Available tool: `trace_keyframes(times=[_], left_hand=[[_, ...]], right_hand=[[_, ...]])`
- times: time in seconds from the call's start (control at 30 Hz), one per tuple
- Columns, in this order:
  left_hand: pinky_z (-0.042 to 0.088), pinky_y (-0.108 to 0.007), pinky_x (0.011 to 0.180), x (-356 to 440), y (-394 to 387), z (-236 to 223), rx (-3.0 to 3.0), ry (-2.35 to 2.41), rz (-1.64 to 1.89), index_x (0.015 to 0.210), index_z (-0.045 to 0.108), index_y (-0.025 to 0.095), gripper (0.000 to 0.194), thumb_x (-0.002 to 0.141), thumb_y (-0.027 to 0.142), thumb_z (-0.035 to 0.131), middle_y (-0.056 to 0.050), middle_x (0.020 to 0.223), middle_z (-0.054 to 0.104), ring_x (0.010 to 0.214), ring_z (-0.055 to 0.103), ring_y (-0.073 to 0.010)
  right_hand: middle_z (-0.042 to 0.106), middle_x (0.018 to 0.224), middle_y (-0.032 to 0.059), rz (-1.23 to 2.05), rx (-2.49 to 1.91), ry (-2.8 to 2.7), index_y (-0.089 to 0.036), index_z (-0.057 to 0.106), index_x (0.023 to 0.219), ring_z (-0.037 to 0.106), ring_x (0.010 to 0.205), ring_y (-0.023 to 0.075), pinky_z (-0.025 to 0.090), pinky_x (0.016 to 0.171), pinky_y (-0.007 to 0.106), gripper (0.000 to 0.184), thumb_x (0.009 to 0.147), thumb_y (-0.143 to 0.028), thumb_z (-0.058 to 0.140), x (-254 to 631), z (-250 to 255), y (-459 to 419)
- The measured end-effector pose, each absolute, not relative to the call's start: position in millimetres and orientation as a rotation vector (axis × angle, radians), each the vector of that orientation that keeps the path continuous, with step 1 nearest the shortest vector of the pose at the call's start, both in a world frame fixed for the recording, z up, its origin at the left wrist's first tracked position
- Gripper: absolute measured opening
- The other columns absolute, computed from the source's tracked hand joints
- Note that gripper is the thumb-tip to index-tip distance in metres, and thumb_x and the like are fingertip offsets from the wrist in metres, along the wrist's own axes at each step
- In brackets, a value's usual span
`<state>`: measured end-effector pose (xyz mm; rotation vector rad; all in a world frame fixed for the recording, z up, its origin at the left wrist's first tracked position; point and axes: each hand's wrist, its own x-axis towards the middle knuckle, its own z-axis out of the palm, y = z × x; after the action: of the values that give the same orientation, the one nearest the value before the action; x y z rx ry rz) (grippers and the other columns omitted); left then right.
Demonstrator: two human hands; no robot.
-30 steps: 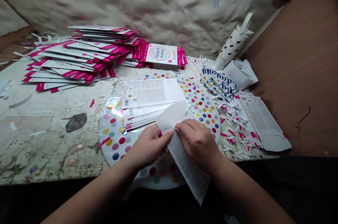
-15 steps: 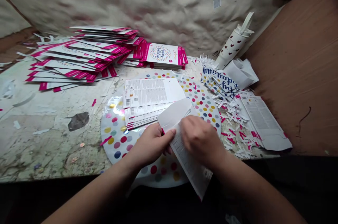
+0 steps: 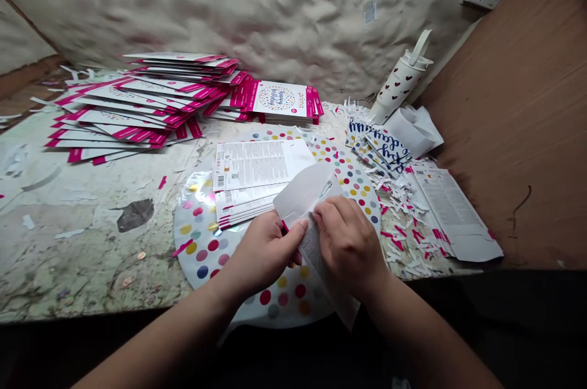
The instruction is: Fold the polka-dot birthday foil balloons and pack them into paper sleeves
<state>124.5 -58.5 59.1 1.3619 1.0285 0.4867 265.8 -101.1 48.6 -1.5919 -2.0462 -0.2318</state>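
Over the dotted foil balloon [image 3: 202,252], a white printed paper envelope [image 3: 306,187] is tilted with its flap up. My left hand [image 3: 268,248] grips the envelope's left edge, thumb on top. My right hand [image 3: 351,242] is closed, its fingertips pinching at the envelope's mouth just below the flap. A thin shiny piece [image 3: 326,188] shows at the mouth above these fingers; what it is I cannot make out. Close behind my hands, a fanned stack of similar envelopes [image 3: 257,164] rests on the balloon, printed side up.
At the back left, pink-and-white envelopes [image 3: 132,101] lie in an uneven heap, beside a neater pile [image 3: 279,98]. To the right are a heart-patterned bottle [image 3: 398,83], folded printed foil [image 3: 378,144], paper shreds [image 3: 408,205] and another envelope [image 3: 454,211] near the brown side wall.
The view has shifted slightly. My right hand has turned and its fingertips have come to the envelope's mouth, showing more of the shiny piece. My left hand keeps its grip.
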Motion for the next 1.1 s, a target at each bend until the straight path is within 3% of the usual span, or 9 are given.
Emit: trace_keyframes(times=[0.17,0.23,0.4,0.57,0.73,0.83,0.9,1.0,1.1], left_hand=[[0.045,-0.021,0.045,112.8,-57.0,50.8,1.331,1.031,0.484,0.070,0.056,0.014,0.028,0.080,0.040,0.053,0.000,0.052,0.059,0.046,0.057,-0.0128],[0.045,-0.021,0.045,110.7,-55.4,47.6,1.323,1.038,0.499,0.072,0.056,0.014,0.027,0.080,0.040,0.053,0.000,0.053,0.058,0.046,0.057,-0.0126],[0.041,-0.019,0.041,125.1,-57.4,54.0,1.361,1.010,0.478,0.065,0.054,0.014,0.028,0.081,0.038,0.052,0.001,0.047,0.056,0.043,0.053,-0.0103],[0.041,-0.019,0.042,130.0,-62.4,58.6,1.400,0.978,0.455,0.063,0.053,0.014,0.028,0.081,0.036,0.050,0.001,0.047,0.055,0.043,0.053,-0.0102],[0.043,-0.021,0.045,118.5,-57.8,49.6,1.373,1.026,0.444,0.066,0.056,0.014,0.031,0.082,0.040,0.050,0.000,0.050,0.057,0.046,0.055,-0.0121],[0.043,-0.021,0.045,121.4,-58.6,53.9,1.404,1.050,0.460,0.060,0.057,0.013,0.038,0.083,0.042,0.049,-0.003,0.048,0.058,0.045,0.055,-0.0130],[0.043,-0.022,0.046,124.2,-62.1,63.5,1.487,1.048,0.516,0.062,0.060,0.012,0.039,0.083,0.043,0.049,-0.004,0.051,0.060,0.046,0.055,-0.0131],[0.050,-0.025,0.061,121.0,-65.2,78.9,1.678,0.916,0.732,0.097,0.064,0.015,0.034,0.083,0.042,0.051,-0.007,0.083,0.068,0.064,0.062,-0.0155],[0.045,-0.037,0.092,112.7,-61.3,82.5,1.789,0.873,1.111,0.133,0.038,0.023,0.055,0.083,0.042,0.051,-0.009,0.130,0.050,0.110,0.053,-0.0250]], right_hand=[[0.056,0.076,0.0090,-0.513,-2.073,-1.639,-0.017,0.056,0.078,0.051,0.068,0.0207,0.043,0.060,0.034,0.016,0.083,-0.013,0.042,346.6,46.9,-91.1],[0.057,0.077,0.0080,-0.401,-2.169,-1.573,-0.018,0.058,0.079,0.050,0.065,0.0190,0.041,0.056,0.032,0.012,0.083,-0.019,0.046,365.8,51.5,-98.5],[0.059,0.092,0.0086,0.103,-1.590,-1.867,-0.018,0.053,0.101,0.055,0.081,0.0202,0.048,0.071,0.033,0.019,0.083,-0.025,0.053,306.4,52.2,-111.3],[0.057,0.079,0.0083,-0.219,-1.674,-1.892,-0.017,0.051,0.082,0.054,0.078,0.0203,0.047,0.071,0.032,0.013,0.088,-0.014,0.039,289.1,40.4,-94.0],[0.059,0.085,0.0140,-0.454,-2.145,-1.444,-0.015,0.057,0.087,0.056,0.078,0.0267,0.046,0.065,0.040,0.016,0.086,-0.025,0.045,362.2,46.2,-98.6],[0.057,0.115,0.0171,-0.195,-1.981,-1.691,-0.016,0.048,0.121,0.055,0.101,0.0322,0.049,0.077,0.046,0.056,0.075,-0.045,0.061,343.1,53.3,-118.3],[0.048,0.130,0.0175,-0.057,-1.729,-1.945,-0.015,0.034,0.136,0.047,0.117,0.0343,0.046,0.089,0.049,0.075,0.073,-0.045,0.063,311.3,56.9,-131.7],[0.053,0.127,0.0115,-0.112,-1.552,-1.894,-0.020,0.037,0.135,0.053,0.114,0.0285,0.047,0.093,0.044,0.055,0.082,-0.019,0.053,285.6,62.5,-143.8],[0.066,0.105,0.0063,0.002,-1.498,-1.480,-0.026,0.054,0.117,0.064,0.093,0.0243,0.054,0.081,0.039,0.036,0.083,-0.014,0.051,297.0,65.5,-141.5]])
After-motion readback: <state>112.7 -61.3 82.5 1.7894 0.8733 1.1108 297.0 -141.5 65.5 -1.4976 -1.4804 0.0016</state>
